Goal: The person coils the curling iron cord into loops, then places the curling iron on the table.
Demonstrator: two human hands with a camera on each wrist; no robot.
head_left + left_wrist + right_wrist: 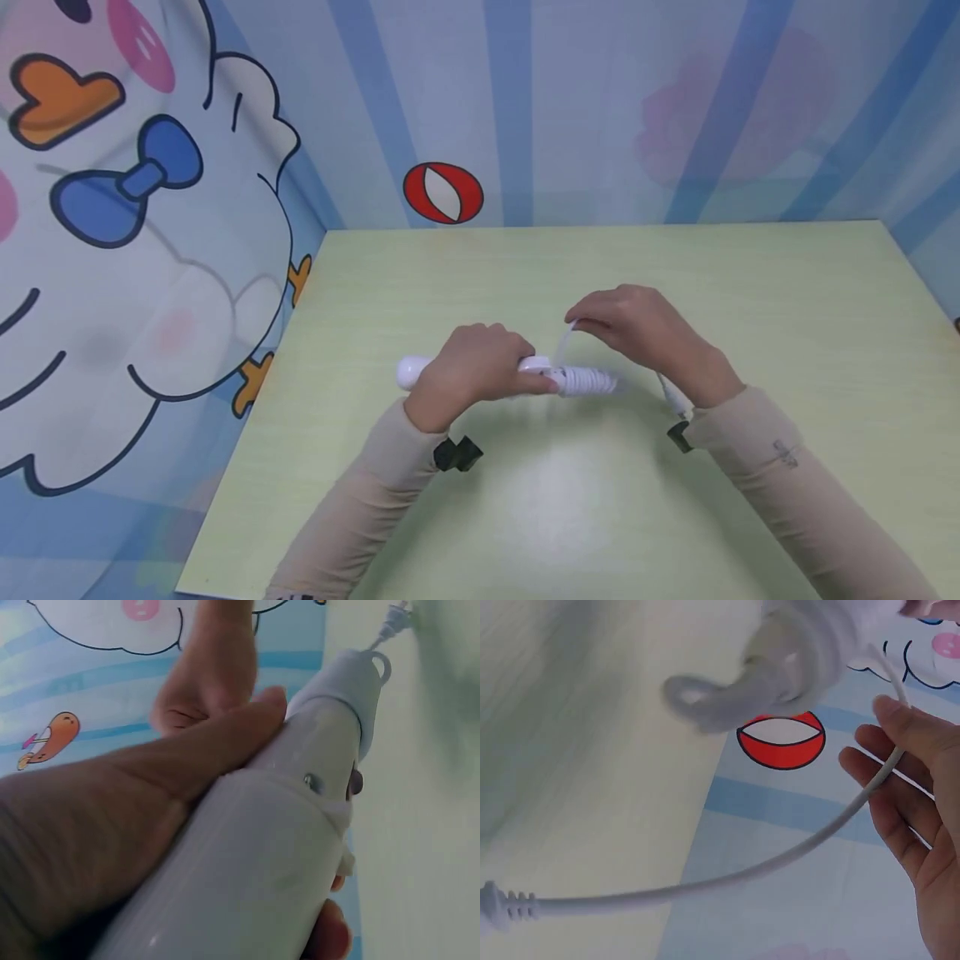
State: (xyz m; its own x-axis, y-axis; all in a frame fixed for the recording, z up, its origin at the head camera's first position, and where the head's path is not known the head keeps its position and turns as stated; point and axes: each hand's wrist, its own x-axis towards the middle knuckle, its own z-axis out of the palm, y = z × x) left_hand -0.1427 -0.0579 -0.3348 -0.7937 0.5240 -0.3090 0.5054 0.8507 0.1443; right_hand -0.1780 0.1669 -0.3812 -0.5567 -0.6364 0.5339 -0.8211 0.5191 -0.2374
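My left hand (480,362) grips a white, rod-shaped electric appliance (411,372) with a rounded left end. In the left wrist view its body (255,855) shows a small silver spot, and my thumb lies along it. White cord (588,381) is coiled around its right part. My right hand (633,325) pinches a stretch of the cord (795,853) between thumb and fingers, above and to the right of the coil. The plug (675,400) hangs at the cord's free end below the right wrist. A hanging loop (686,697) juts from the appliance's end.
Both hands work over a pale yellow-green table (750,283). Behind it stands a blue-striped wall (570,108) with a red ball print (444,193). A large cartoon bird print (187,333) covers the left wall. Dark wrist mounts (457,454) sit on the sleeves.
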